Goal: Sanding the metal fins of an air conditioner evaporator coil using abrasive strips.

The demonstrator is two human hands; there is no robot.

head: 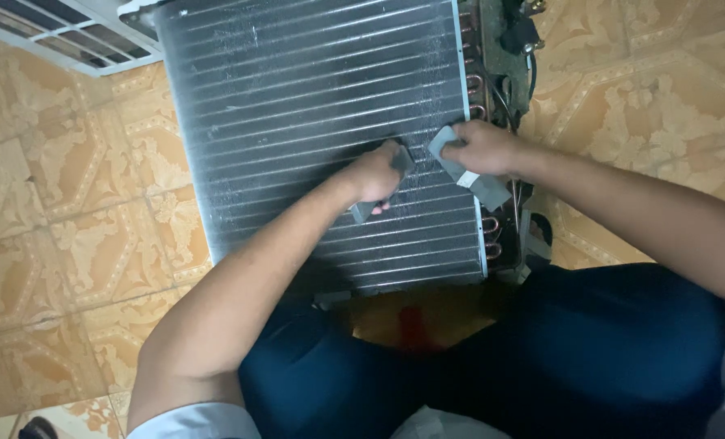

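Patterned tan tile floor point(69, 244) | finned coil panel point(313, 106) lies before my knees | left hand point(374, 172) and right hand point(483, 146), fingers closed, each grip a grey strip point(472, 175) at the lower fins | upper fins untouched, work looks early.

**Grey strips on the finned coil**

Left strip point(378, 191) — a flat, dull grey piece, narrow and rectangular. It lies tilted across the horizontal tubes of the finned coil point(297, 106), mostly hidden, with one end showing at the top and the other at the bottom.

Right strip point(470, 171) — same grey material, longer and bent partway along. It slants down toward the coil's right edge, beside the copper tube bends point(491, 236).
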